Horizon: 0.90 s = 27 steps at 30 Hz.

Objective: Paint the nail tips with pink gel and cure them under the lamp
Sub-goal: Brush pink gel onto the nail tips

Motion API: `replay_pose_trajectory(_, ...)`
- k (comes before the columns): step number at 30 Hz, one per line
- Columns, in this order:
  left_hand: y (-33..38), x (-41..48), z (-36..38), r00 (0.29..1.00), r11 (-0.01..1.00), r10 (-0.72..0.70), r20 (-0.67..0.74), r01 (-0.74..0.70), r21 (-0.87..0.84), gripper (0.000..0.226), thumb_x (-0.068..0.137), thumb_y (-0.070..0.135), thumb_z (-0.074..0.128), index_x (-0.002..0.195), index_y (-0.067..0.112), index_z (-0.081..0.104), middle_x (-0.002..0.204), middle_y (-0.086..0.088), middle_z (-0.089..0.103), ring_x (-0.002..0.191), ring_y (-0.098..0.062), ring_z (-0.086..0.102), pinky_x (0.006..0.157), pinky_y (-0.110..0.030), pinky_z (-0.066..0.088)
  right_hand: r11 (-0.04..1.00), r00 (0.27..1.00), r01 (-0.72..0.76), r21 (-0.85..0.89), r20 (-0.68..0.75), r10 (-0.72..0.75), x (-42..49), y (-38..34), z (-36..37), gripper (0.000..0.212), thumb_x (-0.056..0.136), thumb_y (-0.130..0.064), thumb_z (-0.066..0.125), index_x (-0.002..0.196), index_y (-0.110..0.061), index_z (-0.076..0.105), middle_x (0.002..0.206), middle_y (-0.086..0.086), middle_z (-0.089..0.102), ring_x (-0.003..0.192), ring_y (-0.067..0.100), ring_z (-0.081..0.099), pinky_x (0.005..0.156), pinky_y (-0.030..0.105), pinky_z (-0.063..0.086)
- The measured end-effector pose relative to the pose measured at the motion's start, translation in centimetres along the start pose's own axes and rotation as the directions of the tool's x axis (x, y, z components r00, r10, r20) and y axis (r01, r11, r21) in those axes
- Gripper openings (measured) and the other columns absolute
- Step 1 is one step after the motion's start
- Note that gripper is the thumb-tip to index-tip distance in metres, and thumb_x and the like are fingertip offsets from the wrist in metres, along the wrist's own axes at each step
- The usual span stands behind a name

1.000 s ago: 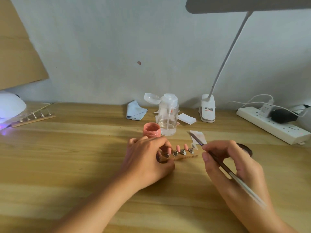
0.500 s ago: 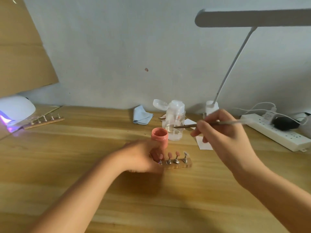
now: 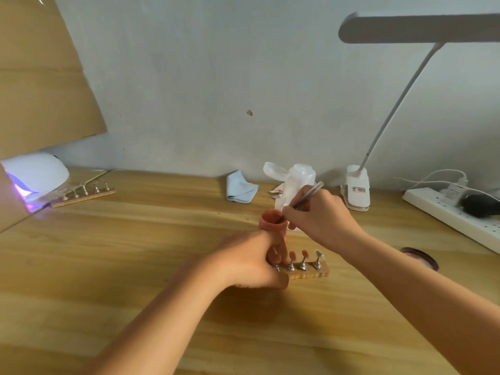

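A small wooden holder [image 3: 311, 272] with several nail tips on metal stands lies at the table's middle; two visible tips are pink, the rightmost one is clear. My left hand [image 3: 249, 259] grips the holder's left end. Just behind it stands an open pink gel jar [image 3: 272, 222]. My right hand [image 3: 316, 213] pinches a thin brush [image 3: 307, 195], its tip dipped into the jar. At the far left a white curing lamp [image 3: 35, 173] glows purple, with a second holder [image 3: 84, 194] of tips in front of it.
Behind the jar stand a clear pump bottle [image 3: 299, 182], a blue cloth [image 3: 240, 189] and a white clip-on desk lamp [image 3: 357, 188]. A power strip [image 3: 454, 216] with cables lies at the right edge. A dark round lid [image 3: 419, 257] lies right of my forearm.
My right hand lifted the brush from beside the holder, swung it up and left, and lowered its tip into the pink jar. My left hand stayed on the holder.
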<state>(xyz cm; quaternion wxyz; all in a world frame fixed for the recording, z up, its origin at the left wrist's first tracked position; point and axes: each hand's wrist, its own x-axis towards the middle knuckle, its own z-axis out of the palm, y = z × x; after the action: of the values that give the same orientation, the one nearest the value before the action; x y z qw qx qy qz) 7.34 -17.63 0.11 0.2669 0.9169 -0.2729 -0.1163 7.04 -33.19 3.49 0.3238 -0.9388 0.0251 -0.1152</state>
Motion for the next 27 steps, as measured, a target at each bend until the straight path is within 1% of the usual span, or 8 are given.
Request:
replay_pose_trajectory(5, 0.0, 0.3, 0.5, 0.998, 1.0, 0.021, -0.052, -0.021, 0.005, 0.024, 0.074, 0.043, 0.075, 0.094, 0.043, 0.062, 0.088, 0.02, 0.057, 0.085, -0.008, 0.059, 0.075, -0.028, 0.051, 0.997, 0.999, -0.003, 0.081, -0.05, 0.007, -0.3, 0.3, -0.2, 0.021, 0.086, -0.025, 0.062, 0.083, -0.005, 0.067, 0.079, 0.011, 0.073, 0.085, 0.028, 0.066, 0.079, 0.045, 0.055)
replay_pose_trajectory(8, -0.1, 0.4, 0.8, 0.996, 0.999, 0.053, -0.078, -0.052, 0.011, 0.022, 0.075, 0.04, 0.075, 0.092, 0.043, 0.062, 0.085, 0.019, 0.056, 0.08, -0.003, 0.056, 0.069, -0.024, 0.045, 0.962, 0.986, 0.035, 0.272, -0.165, 0.011, -1.6, 0.9, -1.0, 0.011, 0.087, -0.023, 0.059, 0.082, -0.014, 0.063, 0.069, -0.003, 0.074, 0.067, 0.011, 0.065, 0.066, 0.036, 0.052)
replay_pose_trajectory(12, -0.1, 0.3, 1.1, 0.99, 0.996, 0.084, -0.117, -0.085, -0.001, 0.021, 0.075, 0.037, 0.075, 0.078, 0.042, 0.055, 0.08, 0.018, 0.055, 0.074, 0.0, 0.053, 0.064, -0.022, 0.042, 0.716, 0.966, 0.085, 0.693, -0.232, 0.11, -4.4, 2.6, -2.2, 0.011, 0.094, -0.01, 0.051, 0.093, -0.005, 0.061, 0.074, 0.007, 0.075, 0.068, 0.014, 0.07, 0.066, 0.028, 0.056)
replay_pose_trajectory(14, 0.0, 0.3, 1.2, 0.986, 0.996, 0.09, -0.141, -0.088, 0.015, 0.021, 0.075, 0.036, 0.074, 0.075, 0.043, 0.055, 0.078, 0.018, 0.055, 0.073, 0.0, 0.055, 0.064, -0.022, 0.045, 0.622, 0.962, 0.1, 0.777, -0.236, 0.14, -6.1, 3.7, -2.7, 0.018, 0.095, -0.006, 0.048, 0.092, -0.002, 0.066, 0.079, 0.013, 0.075, 0.077, 0.02, 0.073, 0.068, 0.026, 0.058)
replay_pose_trajectory(17, 0.2, 0.3, 1.1, 0.982, 0.995, 0.097, -0.161, -0.093, 0.033, 0.019, 0.073, 0.039, 0.074, 0.076, 0.044, 0.057, 0.076, 0.018, 0.059, 0.072, 0.001, 0.058, 0.064, -0.024, 0.049, 0.58, 0.956, 0.134, 0.803, -0.259, 0.137, -8.5, 5.5, -2.6, 0.017, 0.093, 0.0, 0.051, 0.084, -0.004, 0.066, 0.079, 0.014, 0.074, 0.074, 0.017, 0.069, 0.067, 0.02, 0.055)
replay_pose_trajectory(20, 0.2, 0.2, 1.1, 0.975, 0.994, 0.104, -0.195, -0.095, 0.058, 0.018, 0.072, 0.04, 0.073, 0.079, 0.045, 0.058, 0.072, 0.02, 0.06, 0.067, 0.003, 0.057, 0.059, -0.02, 0.043, 0.665, 0.947, 0.198, 0.72, -0.317, 0.061, -10.0, 6.4, -2.2, 0.013, 0.09, 0.001, 0.057, 0.081, -0.006, 0.062, 0.07, 0.008, 0.07, 0.067, 0.01, 0.06, 0.063, 0.015, 0.048)
replay_pose_trajectory(23, 0.4, 0.1, 1.1, 0.972, 0.992, 0.111, -0.209, -0.097, 0.074, 0.019, 0.072, 0.04, 0.073, 0.08, 0.046, 0.058, 0.073, 0.021, 0.061, 0.068, 0.003, 0.057, 0.062, -0.022, 0.047, 0.76, 0.93, 0.263, 0.595, -0.366, -0.035, -10.3, 6.7, -2.0, 0.016, 0.088, 0.009, 0.057, 0.082, -0.005, 0.061, 0.069, 0.011, 0.069, 0.064, 0.005, 0.062, 0.065, 0.013, 0.048)
replay_pose_trajectory(27, 0.6, 0.1, 1.1, 0.973, 0.992, 0.114, -0.202, -0.1, 0.08, 0.018, 0.073, 0.037, 0.072, 0.079, 0.045, 0.057, 0.079, 0.017, 0.064, 0.072, 0.0, 0.059, 0.069, -0.029, 0.053, 0.787, 0.927, 0.283, 0.548, -0.368, -0.078, -10.2, 6.8, -1.6, 0.014, 0.086, 0.006, 0.059, 0.083, -0.007, 0.062, 0.072, 0.01, 0.07, 0.068, 0.008, 0.066, 0.065, 0.013, 0.049)
